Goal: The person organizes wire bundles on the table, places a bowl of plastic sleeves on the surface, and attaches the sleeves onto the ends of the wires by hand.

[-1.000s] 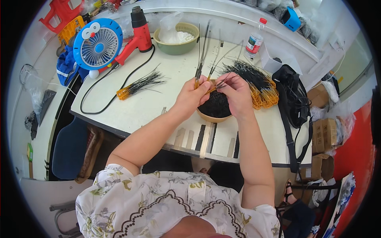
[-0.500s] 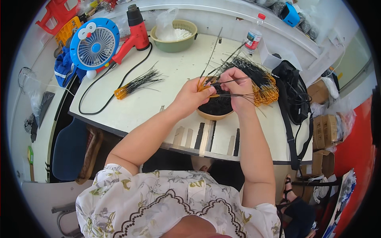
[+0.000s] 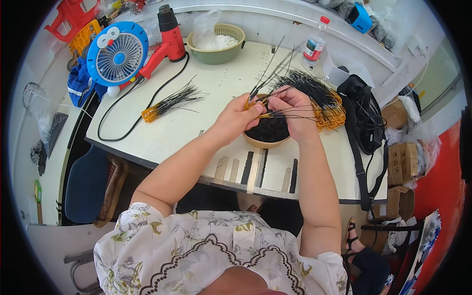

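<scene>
Both hands meet over the bench (image 3: 206,123) — the left hand (image 3: 236,118) pinches a few thin black wires (image 3: 268,73) at their yellow ends, the right hand (image 3: 292,110) clenched on the same strands. Just under the grip sits a brown bowl (image 3: 268,137) of black pieces — the big wire pile (image 3: 319,96) beyond.

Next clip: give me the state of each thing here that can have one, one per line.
Left hand: grip shut on wires.
Right hand: pinching the same wires.
Bowl: holds black pieces.
Wire bundle: lying loose on the table.
Bottle: upright, capped.
Heat gun: lying down.
Basket: holds white stuff.
</scene>
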### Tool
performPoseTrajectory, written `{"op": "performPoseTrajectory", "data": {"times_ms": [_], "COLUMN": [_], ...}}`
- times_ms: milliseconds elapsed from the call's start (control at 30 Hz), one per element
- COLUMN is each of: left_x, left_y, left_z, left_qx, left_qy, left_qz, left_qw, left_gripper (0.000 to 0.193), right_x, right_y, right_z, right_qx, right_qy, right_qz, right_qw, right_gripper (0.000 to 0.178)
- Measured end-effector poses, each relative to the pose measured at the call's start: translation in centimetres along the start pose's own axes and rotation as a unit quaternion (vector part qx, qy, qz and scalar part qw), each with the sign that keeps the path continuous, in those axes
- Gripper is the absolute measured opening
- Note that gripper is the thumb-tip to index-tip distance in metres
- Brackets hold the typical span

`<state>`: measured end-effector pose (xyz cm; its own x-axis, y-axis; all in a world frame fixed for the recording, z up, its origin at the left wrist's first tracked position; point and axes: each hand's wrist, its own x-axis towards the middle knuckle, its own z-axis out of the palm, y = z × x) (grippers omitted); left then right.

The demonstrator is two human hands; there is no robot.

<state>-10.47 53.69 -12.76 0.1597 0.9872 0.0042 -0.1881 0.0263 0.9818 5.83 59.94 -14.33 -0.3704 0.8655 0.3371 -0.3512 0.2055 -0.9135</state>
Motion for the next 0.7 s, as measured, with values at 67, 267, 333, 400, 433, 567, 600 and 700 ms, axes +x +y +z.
{"op": "performPoseTrajectory", "data": {"times_ms": [67,267,333,400,433,567,600,700], "left_x": [0.14,0.41,0.59,0.46,0.45,0.43,0.51,0.59], "left_y": [-0.14,-0.58,-0.77,-0.73,-0.62,-0.37,-0.45,-0.56], "left_z": [-0.07,-0.21,-0.24,-0.33,-0.31,-0.04,-0.01,-0.10], "left_qx": [-0.003,0.002,0.011,0.008,0.005,0.023,0.018,0.009], "left_qy": [0.005,0.004,0.007,0.012,0.014,0.026,0.020,0.011], "left_qz": [0.004,0.003,0.014,0.015,0.017,0.016,0.019,0.025], "left_qw": [1.000,1.000,1.000,1.000,1.000,0.999,0.999,1.000], "left_gripper": [0.009,0.009,0.010,0.010,0.010,0.009,0.009,0.008], "right_x": [0.00,0.04,-0.13,-0.21,-0.19,0.01,0.00,-0.05], "right_y": [-0.20,0.21,-0.07,-0.10,-0.11,0.41,0.45,0.18], "right_z": [-0.51,-0.45,-0.20,0.17,0.31,-0.03,-0.23,-0.03], "right_qx": [-0.014,-0.027,0.001,0.030,0.022,-0.014,-0.014,-0.014], "right_qy": [-0.020,-0.005,-0.021,-0.037,-0.023,0.013,0.013,0.001], "right_qz": [0.024,0.011,0.004,-0.002,0.010,0.018,0.017,0.017], "right_qw": [0.999,1.000,1.000,0.999,0.999,1.000,1.000,1.000], "right_gripper": [0.007,0.007,0.007,0.008,0.008,0.006,0.006,0.005]}}
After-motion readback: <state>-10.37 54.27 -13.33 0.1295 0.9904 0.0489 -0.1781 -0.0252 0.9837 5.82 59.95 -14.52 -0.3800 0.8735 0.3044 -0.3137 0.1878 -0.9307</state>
